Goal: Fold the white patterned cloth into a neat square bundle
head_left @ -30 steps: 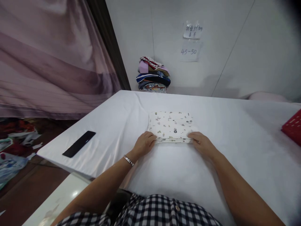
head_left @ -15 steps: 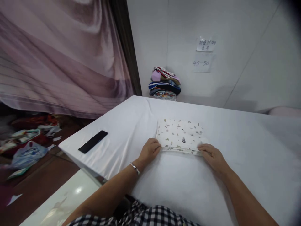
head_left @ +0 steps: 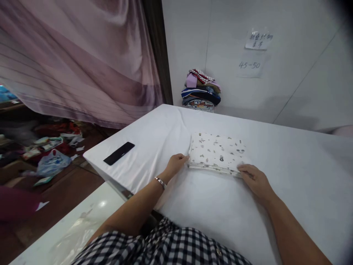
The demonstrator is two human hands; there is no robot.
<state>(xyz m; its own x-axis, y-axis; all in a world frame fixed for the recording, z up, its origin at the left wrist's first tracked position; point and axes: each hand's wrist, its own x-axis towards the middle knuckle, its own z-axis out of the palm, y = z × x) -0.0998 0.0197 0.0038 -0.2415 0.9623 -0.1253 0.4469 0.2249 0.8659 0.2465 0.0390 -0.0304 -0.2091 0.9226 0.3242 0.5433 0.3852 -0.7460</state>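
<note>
Now I am squaring the folded cloth (head_left: 217, 154) mid-desk (head_left: 289, 154), left hand (head_left: 175, 164) and right hand (head_left: 252, 178) open against its near corners; lifting it likely needs closed grips.

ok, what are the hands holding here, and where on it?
Both touch the folded printed cloth on the table: left hand at its near-left corner, right hand at its near-right corner. Whether they grip, cannot tell.

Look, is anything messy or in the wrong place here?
Yes. Bags and scraps lie strewn on the floor left of the table. On the table, the folded cloth between both hands looks neat, and the phone lies flat.
</note>
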